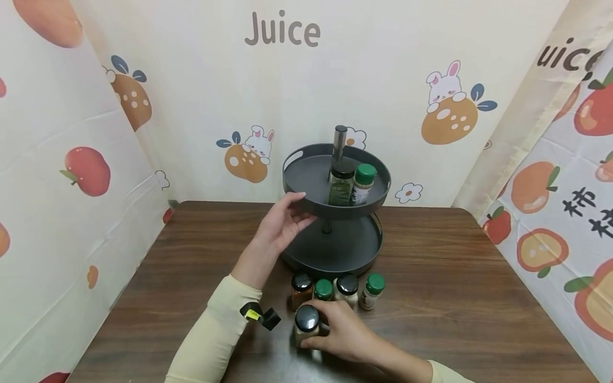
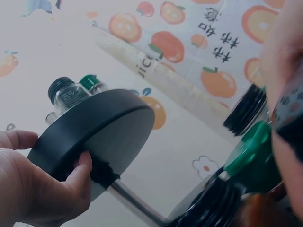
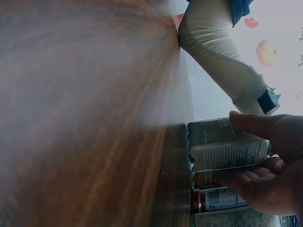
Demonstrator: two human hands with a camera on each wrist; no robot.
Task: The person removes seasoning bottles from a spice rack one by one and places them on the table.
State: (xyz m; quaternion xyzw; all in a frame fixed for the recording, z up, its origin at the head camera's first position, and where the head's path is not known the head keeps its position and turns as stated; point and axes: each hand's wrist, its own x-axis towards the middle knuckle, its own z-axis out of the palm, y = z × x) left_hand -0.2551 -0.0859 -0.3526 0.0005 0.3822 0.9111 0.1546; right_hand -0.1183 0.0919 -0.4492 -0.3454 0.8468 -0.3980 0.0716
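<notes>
My left hand grips the near left rim of the upper tray on a dark grey two-tier rack. In the left wrist view, the fingers pinch the tray's wall from outside and below. My right hand holds a square spice jar with a shiny black lid, thumb on one side and fingers on the other. The right wrist view shows printed text on this jar, whose base is at the tabletop. A black-lidded jar and a green-lidded jar stand on the upper tray.
Between the held jar and the rack stand a jar of reddish-brown spice, a green-lidded jar, a black-lidded jar and another green-lidded jar. The lower tray sits on the wooden table. Fruit-print cloth hangs around it.
</notes>
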